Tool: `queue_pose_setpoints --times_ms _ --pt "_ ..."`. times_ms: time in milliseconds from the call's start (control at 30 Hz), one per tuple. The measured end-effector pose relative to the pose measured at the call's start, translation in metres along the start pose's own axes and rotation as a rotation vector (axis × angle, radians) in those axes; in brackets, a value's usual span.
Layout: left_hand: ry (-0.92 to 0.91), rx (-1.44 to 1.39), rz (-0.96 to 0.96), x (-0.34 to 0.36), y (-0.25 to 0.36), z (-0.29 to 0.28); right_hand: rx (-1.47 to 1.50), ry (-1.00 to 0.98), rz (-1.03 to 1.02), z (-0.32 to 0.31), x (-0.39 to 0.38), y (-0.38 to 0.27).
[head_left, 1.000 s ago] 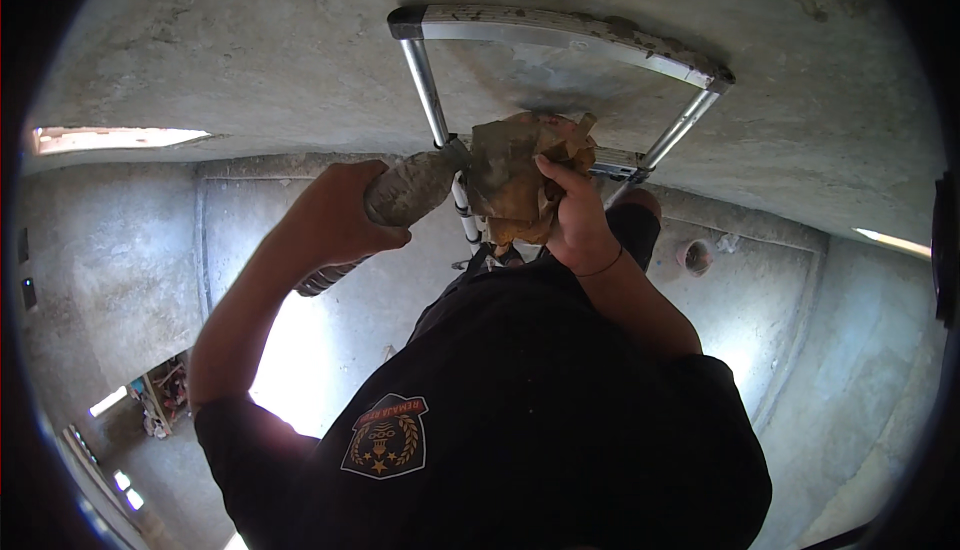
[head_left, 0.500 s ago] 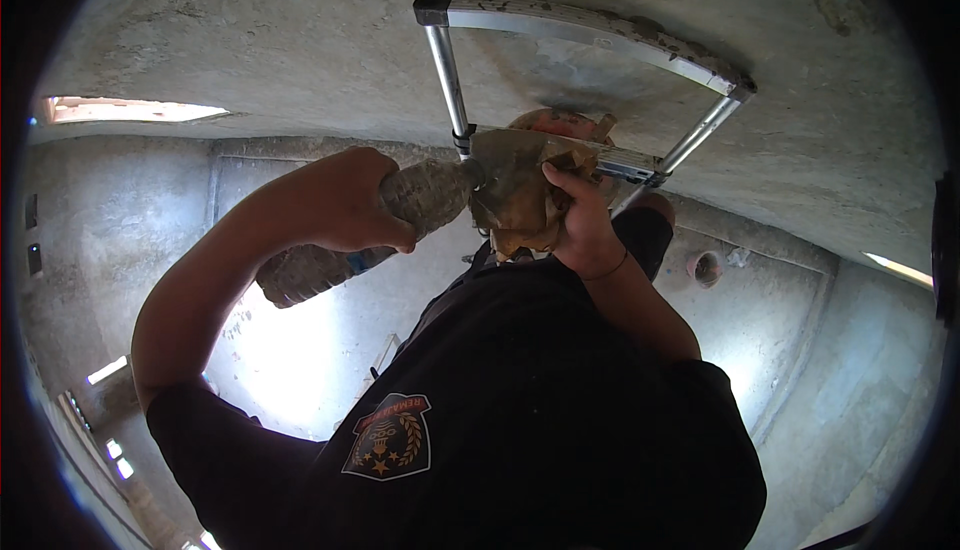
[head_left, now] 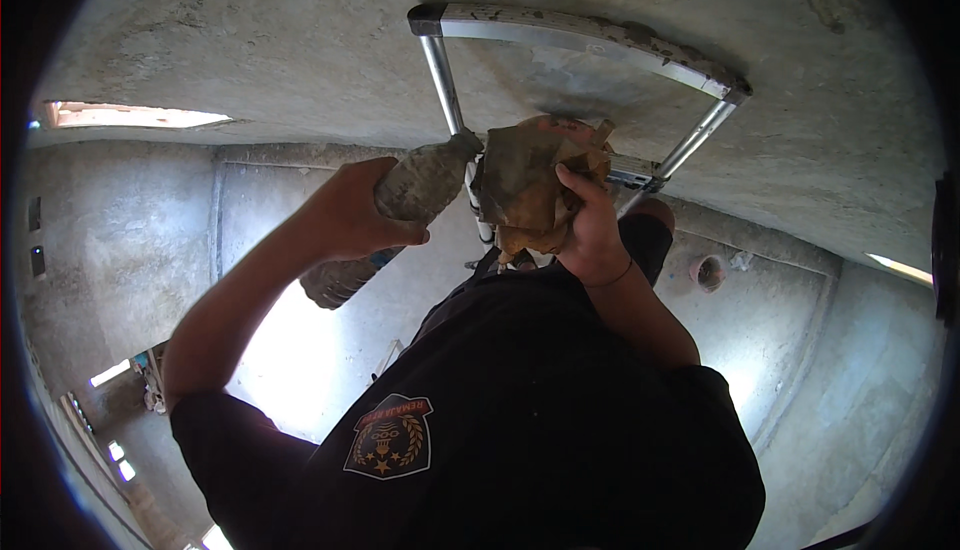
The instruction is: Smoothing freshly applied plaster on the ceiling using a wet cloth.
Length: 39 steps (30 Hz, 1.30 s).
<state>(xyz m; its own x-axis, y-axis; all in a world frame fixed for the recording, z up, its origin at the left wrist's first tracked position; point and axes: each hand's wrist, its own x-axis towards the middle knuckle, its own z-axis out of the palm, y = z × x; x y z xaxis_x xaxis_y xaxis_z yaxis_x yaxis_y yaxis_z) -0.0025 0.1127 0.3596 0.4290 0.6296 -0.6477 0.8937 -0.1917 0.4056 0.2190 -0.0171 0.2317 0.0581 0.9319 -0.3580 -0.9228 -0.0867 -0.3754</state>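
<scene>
Your left hand (head_left: 352, 212) is gripping the grimy bottle (head_left: 426, 182), its long axis slanting up-right toward the brown bundle (head_left: 522, 185) your right hand (head_left: 593, 222) is pinching.

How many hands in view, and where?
2: the left hand, wrapped around a dirty bottle, left of centre; the right hand, on the right edge of a crumpled brown bundle. No others visible.

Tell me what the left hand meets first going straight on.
Beyond its bottle, likely the crumpled brown material in the right hand; the left ladder rail is near too, depth unclear.
</scene>
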Motion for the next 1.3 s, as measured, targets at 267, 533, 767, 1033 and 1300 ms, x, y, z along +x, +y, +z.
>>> queue_pose_setpoints --times_ms 267,533,767,1033,1300 --pt "0.542 -0.436 0.43 0.051 -0.055 0.067 0.143 0.002 -0.053 0.001 -0.013 -0.024" --pt "0.955 -0.324 0.947 0.196 -0.073 0.176 0.073 -0.036 -0.24 0.018 -0.027 -0.069" --pt "0.848 -0.046 0.765 0.246 -0.025 0.199 -0.033 0.067 -0.306 0.02 -0.036 -0.094" --pt "0.977 -0.181 0.635 0.267 -0.016 0.179 -0.004 0.159 -0.285 0.012 -0.04 -0.098" --pt "0.746 -0.088 0.274 0.274 -0.009 0.18 0.032 0.195 -0.378 0.022 -0.047 -0.098"
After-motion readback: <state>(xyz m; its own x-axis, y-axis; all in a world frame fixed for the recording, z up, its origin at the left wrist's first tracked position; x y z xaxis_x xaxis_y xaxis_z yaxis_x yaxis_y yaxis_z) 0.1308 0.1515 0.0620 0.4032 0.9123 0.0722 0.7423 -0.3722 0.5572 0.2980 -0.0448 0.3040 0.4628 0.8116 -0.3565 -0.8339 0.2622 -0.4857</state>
